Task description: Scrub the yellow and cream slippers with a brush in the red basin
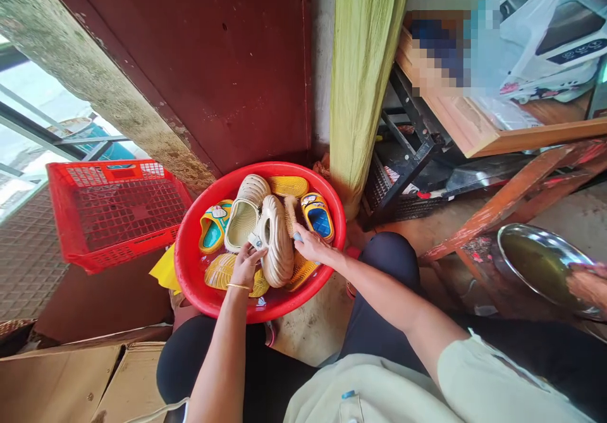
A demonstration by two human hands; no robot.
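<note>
A red plastic basin (199, 284) sits on the floor between my knees, holding several wet foam clogs and sandals. My left hand (245, 266) is shut on a beige ridged clog (277, 243), gripping its edge. My right hand (310, 246) grips the handle of a small bristle brush (289, 215), with the bristles against the same clog. Beside it lie a blue-and-yellow sandal (317, 216) and a paler beige clog (244, 214). A teal-and-yellow sandal (214, 226) rests at the basin's left side. Yellow footwear (227, 271) lies underneath, partly hidden.
A red plastic crate (118, 211) tilts against the wall at left, above flattened cardboard (61, 385). A green-wrapped pillar (363, 75) rises behind the basin. At right, another person's hand (588, 284) is at a steel bowl (540, 265) beside a red-painted wooden stool (516, 202).
</note>
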